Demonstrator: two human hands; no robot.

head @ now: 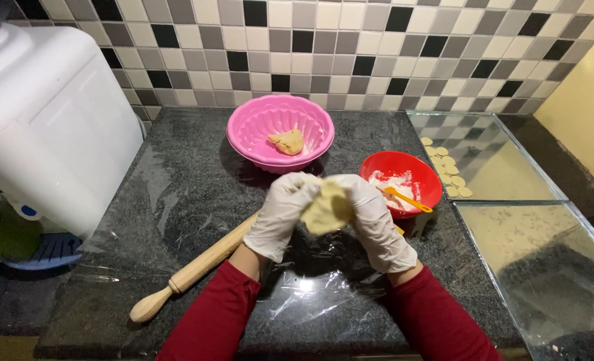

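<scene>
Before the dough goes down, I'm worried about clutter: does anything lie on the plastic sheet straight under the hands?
Nothing visible does. The left hand and right hand hold the dough over bare plastic sheet. The rolling pin lies to the left, the red bowl to the right.

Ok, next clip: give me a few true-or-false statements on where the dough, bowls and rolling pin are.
1. Both white-gloved hands, left hand and right hand, hold one pale yellow dough lump. True.
2. The pink ribbed plastic bowl is empty. False: a smaller dough piece lies in it.
3. The wooden rolling pin lies on the dark speckled stone counter. True.
4. The small red round bowl holds a blue spoon. False: an orange plastic scraper rests in it.
5. Cut dough discs lie on the glass tray. True.
</scene>
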